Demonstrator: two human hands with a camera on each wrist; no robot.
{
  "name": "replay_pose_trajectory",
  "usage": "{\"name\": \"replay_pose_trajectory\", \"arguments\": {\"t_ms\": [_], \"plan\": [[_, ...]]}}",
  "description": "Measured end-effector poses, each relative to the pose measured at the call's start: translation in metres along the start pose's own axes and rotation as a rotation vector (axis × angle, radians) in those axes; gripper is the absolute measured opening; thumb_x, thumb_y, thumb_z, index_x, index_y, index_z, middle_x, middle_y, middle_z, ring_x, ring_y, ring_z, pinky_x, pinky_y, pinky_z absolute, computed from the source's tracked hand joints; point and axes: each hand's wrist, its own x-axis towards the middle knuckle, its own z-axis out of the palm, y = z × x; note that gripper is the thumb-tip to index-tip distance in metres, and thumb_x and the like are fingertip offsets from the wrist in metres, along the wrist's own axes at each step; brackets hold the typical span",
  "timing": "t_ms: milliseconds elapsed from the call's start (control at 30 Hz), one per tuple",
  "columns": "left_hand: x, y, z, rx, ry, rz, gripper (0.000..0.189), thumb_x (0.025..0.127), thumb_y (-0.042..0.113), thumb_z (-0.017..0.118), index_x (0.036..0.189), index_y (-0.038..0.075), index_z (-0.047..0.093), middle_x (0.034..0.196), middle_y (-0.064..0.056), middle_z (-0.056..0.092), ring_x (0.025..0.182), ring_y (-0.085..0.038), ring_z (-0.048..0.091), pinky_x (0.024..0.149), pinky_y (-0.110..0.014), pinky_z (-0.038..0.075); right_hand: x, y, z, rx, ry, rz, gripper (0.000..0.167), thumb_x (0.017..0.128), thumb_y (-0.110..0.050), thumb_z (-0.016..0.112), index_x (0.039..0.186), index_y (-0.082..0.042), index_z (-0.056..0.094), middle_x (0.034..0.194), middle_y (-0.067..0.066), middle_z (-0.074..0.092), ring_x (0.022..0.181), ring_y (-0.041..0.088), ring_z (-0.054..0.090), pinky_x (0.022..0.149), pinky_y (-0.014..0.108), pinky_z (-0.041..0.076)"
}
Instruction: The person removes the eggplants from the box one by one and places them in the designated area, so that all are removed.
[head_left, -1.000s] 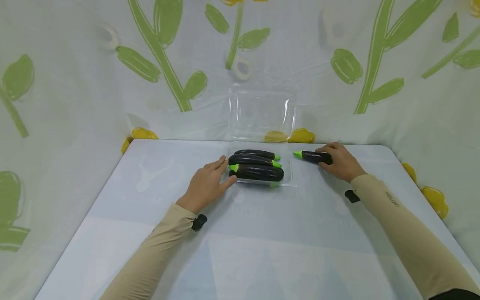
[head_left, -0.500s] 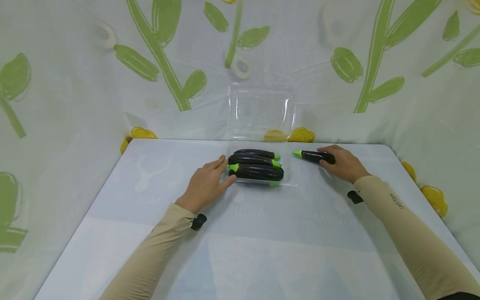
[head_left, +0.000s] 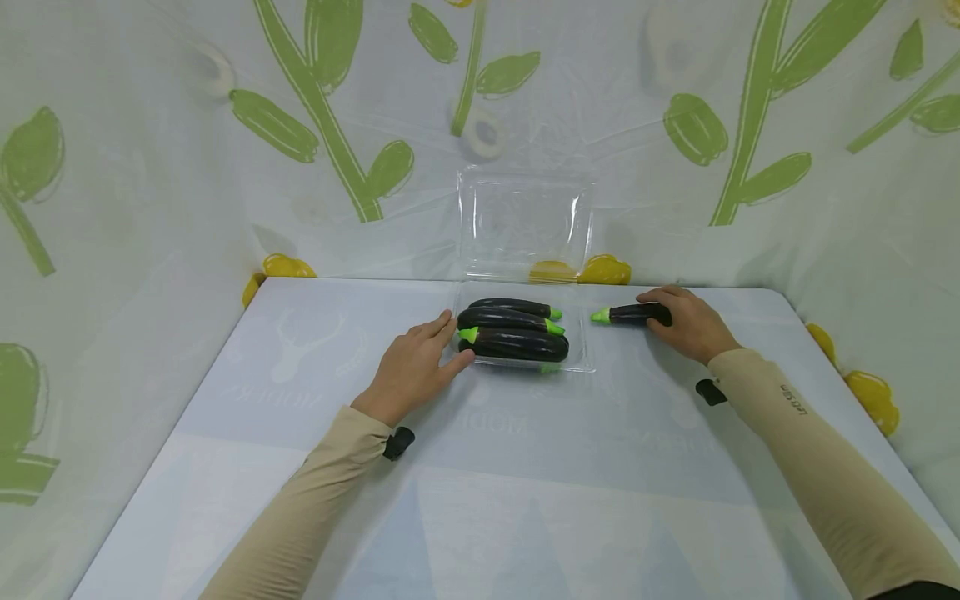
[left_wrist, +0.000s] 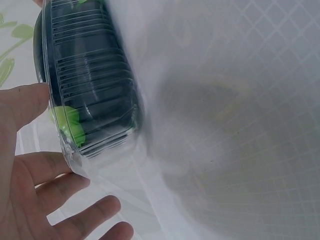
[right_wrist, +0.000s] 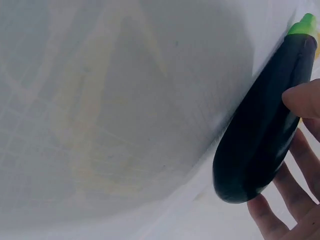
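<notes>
Several dark eggplants [head_left: 517,342] with bright green stems lie side by side in a clear plastic clamshell container [head_left: 581,354]. My left hand [head_left: 411,367] rests at the container's left side, fingers fairly straight. In the left wrist view its thumb [left_wrist: 30,102] touches the rim near a corner, and ribbed plastic covers an eggplant's dark body. To the right of the container, my right hand [head_left: 692,323] holds another eggplant [head_left: 630,314] by its thick end, green stem pointing left. The right wrist view shows the thumb [right_wrist: 304,99] on one side of this eggplant and the fingers on the other.
The container's transparent lid [head_left: 525,225] stands raised against the patterned curtain [head_left: 622,125] behind the table. Curtain also hangs along both sides. The pale table [head_left: 525,500] stretches from the container toward me, its back edge just behind the eggplants.
The eggplant in my right hand has turned a little, and its stem end has shifted slightly right and nearer to me. My left hand and the container have stayed in place.
</notes>
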Motion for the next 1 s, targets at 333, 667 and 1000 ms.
{"name": "replay_pose_trajectory", "arguments": {"t_ms": [333,667,1000], "plan": [[0.0006,-0.002,0.002,0.0,0.002,0.007,0.072,0.103,0.054,0.052,0.152,0.003,0.043,0.16,-0.013,0.038,0.138,-0.036,0.047,0.106,-0.053,0.043,0.0009,-0.0012,-0.0007,0.002,-0.045,0.03,0.044,0.093,-0.01,0.069,0.136,-0.007,0.062,0.143,0.025,0.05,0.133,0.045,0.044,0.108,0.064,0.034],[0.0009,-0.0028,0.0028,-0.002,0.004,0.003,0.073,0.102,0.055,0.052,0.153,0.003,0.043,0.16,-0.012,0.037,0.139,-0.036,0.046,0.106,-0.053,0.043,-0.0007,0.0001,0.0017,0.019,-0.068,0.02,0.043,0.093,-0.011,0.068,0.135,-0.007,0.063,0.14,0.024,0.054,0.131,0.044,0.047,0.107,0.063,0.035],[0.0003,-0.0059,0.0057,-0.022,0.039,0.016,0.073,0.103,0.055,0.052,0.152,0.002,0.044,0.159,-0.013,0.038,0.139,-0.035,0.046,0.106,-0.053,0.044,-0.0012,-0.0054,0.0005,0.013,-0.085,0.017,0.042,0.094,-0.015,0.067,0.135,-0.008,0.063,0.141,0.024,0.053,0.132,0.045,0.046,0.107,0.064,0.035]]}}
